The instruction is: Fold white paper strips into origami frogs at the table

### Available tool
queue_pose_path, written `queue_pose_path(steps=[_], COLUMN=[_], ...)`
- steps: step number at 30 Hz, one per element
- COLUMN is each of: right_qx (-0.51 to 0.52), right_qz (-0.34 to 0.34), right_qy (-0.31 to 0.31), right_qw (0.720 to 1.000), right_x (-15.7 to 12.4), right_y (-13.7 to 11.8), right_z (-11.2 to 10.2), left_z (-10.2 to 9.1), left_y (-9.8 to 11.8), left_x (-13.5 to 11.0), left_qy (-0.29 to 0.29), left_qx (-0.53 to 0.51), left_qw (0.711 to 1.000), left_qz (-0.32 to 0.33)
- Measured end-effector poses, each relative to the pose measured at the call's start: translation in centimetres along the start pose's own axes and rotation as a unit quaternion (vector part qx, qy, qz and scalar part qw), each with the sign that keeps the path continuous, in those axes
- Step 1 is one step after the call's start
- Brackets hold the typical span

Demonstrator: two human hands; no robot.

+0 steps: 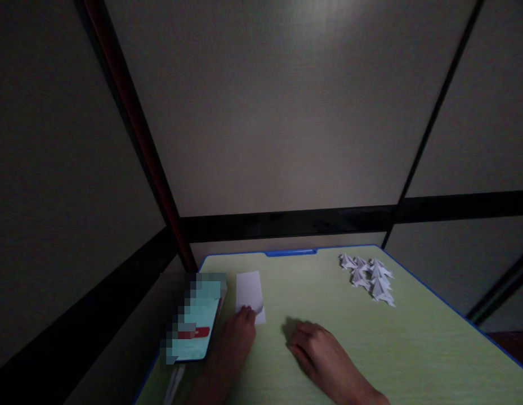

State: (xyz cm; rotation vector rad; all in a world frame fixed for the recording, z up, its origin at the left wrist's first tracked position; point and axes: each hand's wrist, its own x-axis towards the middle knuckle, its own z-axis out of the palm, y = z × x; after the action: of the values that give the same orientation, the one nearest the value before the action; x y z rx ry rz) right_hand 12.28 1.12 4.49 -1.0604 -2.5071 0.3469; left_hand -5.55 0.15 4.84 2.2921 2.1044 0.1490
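White paper sheets (248,288) lie in a small stack on the left part of the table. My left hand (242,332) is at their near edge, fingers closed on the top sheet, whose near corner lifts and curls a little. The fingertips are partly hidden by the hand itself. To the right, apart from the paper, my right hand (316,351) rests on the table with its fingers curled in and nothing visible in them. Several folded white paper figures (366,277) stand grouped at the far right of the table.
A phone (197,320) with a lit, partly blurred screen lies left of my left hand, a white cable (174,385) below it. The light green table (299,287) has a blue rim and a blue pen groove (290,252) at the back. Panelled walls stand behind and left.
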Motion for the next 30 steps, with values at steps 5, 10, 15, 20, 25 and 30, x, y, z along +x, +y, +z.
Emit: queue_pose_path(steps=[5,10,15,20,25,30], right_qx=[0.003,0.126,0.455,0.613,0.628,0.636], right_qz=[0.004,0.047,0.147,0.200,0.210,0.203], right_qy=[0.000,0.045,0.133,0.215,0.252,0.224], right_qw=[1.000,0.990,0.868,0.734,0.705,0.710], right_x=[0.0,0.2,0.9,1.5,1.4,1.5], right_y=[-0.1,-0.4,-0.1,1.3,1.9,1.7], right_z=[0.0,-0.2,0.4,1.0,0.0,0.0], left_z=[0.8,0.8,1.0,1.9,2.7,3.7], left_y=[-0.2,-0.9,1.2,3.9,3.8,2.6], left_x=[0.0,-0.4,-0.9,-0.6,-0.4,-0.2], left_qy=[0.090,0.322,0.335,0.135,0.046,0.096], left_qx=[-0.006,-0.124,-0.396,-0.680,-0.715,-0.517], left_qw=[0.996,0.936,0.855,0.715,0.693,0.850], left_qz=[-0.019,0.064,0.012,-0.085,-0.085,-0.037])
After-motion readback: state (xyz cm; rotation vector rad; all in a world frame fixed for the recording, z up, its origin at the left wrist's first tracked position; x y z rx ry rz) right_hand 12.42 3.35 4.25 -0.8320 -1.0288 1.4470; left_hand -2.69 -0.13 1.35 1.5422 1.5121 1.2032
